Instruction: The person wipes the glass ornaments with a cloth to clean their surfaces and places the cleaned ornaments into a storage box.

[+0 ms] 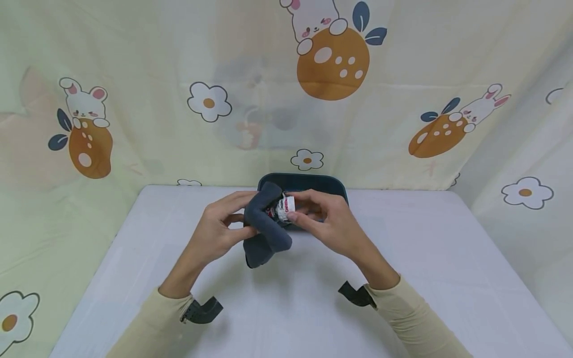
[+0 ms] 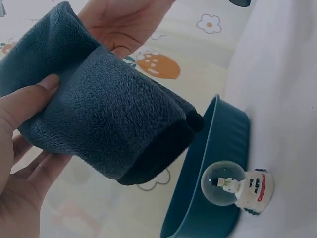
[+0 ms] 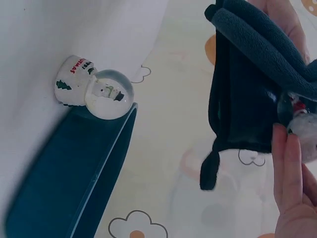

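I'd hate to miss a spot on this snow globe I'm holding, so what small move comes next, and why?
Perhaps turn the globe slightly within the cloth: your right hand grips its base, and your left hand holds the cloth, whose folds partly cover the dome.

Two snowglobes [image 3: 94, 88] [image 3: 305, 133], one cloth [image 2: 114, 106], one tub [image 2: 230, 136]

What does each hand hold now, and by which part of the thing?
The left hand grips the blue cloth by its left side; the right hand holds a snow globe by its white base.
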`<state>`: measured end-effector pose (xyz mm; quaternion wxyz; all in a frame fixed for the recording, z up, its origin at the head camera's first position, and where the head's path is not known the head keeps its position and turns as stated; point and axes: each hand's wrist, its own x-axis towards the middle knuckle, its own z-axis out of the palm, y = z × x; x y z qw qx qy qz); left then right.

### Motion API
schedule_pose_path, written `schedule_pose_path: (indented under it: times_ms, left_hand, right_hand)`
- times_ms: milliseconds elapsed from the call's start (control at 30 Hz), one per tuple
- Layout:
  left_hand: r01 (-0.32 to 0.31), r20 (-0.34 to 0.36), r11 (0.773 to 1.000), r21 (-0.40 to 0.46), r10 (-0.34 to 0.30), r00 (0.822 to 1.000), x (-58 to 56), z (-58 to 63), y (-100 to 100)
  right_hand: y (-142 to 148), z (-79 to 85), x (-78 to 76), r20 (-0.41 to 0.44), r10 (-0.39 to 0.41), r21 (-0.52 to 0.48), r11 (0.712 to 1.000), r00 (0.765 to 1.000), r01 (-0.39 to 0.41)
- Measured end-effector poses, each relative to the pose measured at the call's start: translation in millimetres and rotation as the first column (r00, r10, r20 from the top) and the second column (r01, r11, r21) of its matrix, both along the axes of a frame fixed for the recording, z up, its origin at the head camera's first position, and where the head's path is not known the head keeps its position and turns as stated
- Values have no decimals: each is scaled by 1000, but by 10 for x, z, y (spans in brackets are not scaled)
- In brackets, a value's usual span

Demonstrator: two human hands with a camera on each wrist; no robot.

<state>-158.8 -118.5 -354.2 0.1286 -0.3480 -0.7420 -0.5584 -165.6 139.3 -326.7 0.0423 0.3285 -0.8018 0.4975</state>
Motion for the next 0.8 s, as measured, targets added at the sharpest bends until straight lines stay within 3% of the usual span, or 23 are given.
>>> schedule_pose_path:
  times_ms: [200,433,633,800]
  left_hand:
    - [-41,33,999,18,41,999,14,0,5]
    - [-82,159,995,49,74,985,121,121,59]
    - [-67,210,993,96,45,977,51,32,45]
    - [-72,231,992,102,47,972,30,3,33]
  right_hand:
    - [23,5,-10,4,87,-34,996,996,-87]
    - [-13,81,27,-74,123,-77,989,990,-128]
    - [-53,204,96,-141,145,-107,981,979,-161]
    - [-56,189,72,-177,163,-126,974,971,-186]
